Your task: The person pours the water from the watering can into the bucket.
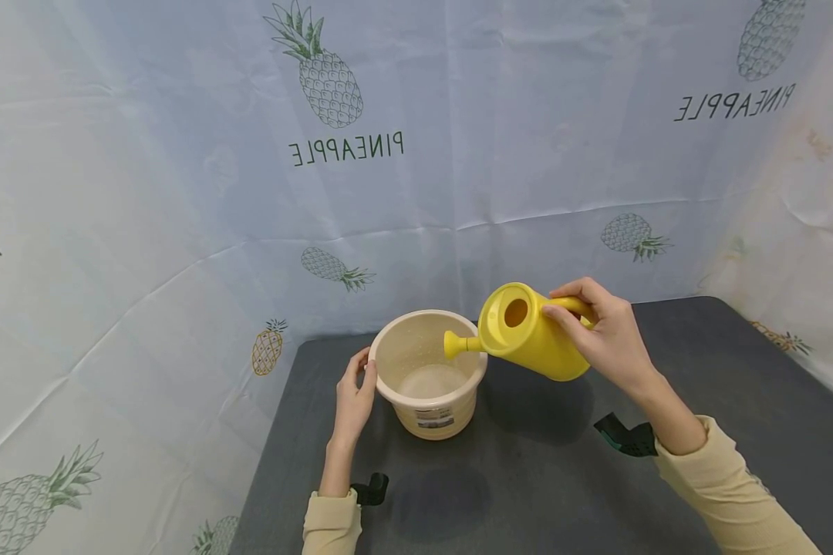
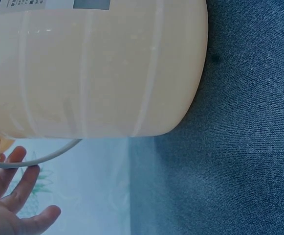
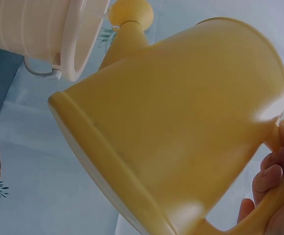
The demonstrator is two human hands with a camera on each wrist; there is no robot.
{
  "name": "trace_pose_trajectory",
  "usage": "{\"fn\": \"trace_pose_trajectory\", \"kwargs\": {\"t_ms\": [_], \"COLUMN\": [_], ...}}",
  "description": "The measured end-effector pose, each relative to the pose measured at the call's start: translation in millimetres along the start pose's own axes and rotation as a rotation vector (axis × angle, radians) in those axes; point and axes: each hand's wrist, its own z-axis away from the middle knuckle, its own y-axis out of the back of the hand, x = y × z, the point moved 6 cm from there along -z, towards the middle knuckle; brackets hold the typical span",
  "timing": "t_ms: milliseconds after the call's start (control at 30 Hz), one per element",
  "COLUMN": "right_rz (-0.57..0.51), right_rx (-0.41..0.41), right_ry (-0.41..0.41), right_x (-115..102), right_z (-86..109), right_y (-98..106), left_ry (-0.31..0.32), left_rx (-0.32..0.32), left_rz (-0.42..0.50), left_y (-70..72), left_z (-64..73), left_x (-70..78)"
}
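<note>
A cream plastic bucket [image 1: 426,412] with a label on its side stands upright on the dark table. My left hand [image 1: 354,397] touches the left of its rim, fingers loosely spread beside the thin bail handle [image 2: 54,154] in the left wrist view. My right hand [image 1: 607,327] grips the handle of a yellow watering can [image 1: 544,347], fingers curled round it. The can is held up and tilted left; its spout head [image 1: 453,344] hangs over the bucket's right rim. A round filling hole [image 1: 516,313] shows in its top. Small specks dot the bucket's inner wall.
Dark cloth covers the table [image 1: 562,486]. Behind and on both sides hangs a pale curtain [image 1: 527,154] with pineapple prints. A black strap piece [image 1: 628,438] sticks out at the right wrist, another [image 1: 370,489] at the left wrist.
</note>
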Motion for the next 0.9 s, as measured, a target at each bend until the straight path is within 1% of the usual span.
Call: {"fn": "trace_pose_trajectory", "kwargs": {"t_ms": [900], "right_rz": [-0.010], "right_rx": [-0.009], "right_ry": [0.004], "right_x": [-0.3], "right_z": [0.0], "right_y": [-1.0], "left_ry": [-0.009], "left_rx": [-0.007], "left_rz": [-0.001], "left_y": [-0.6], "left_z": [2.0], "left_x": [0.2]}}
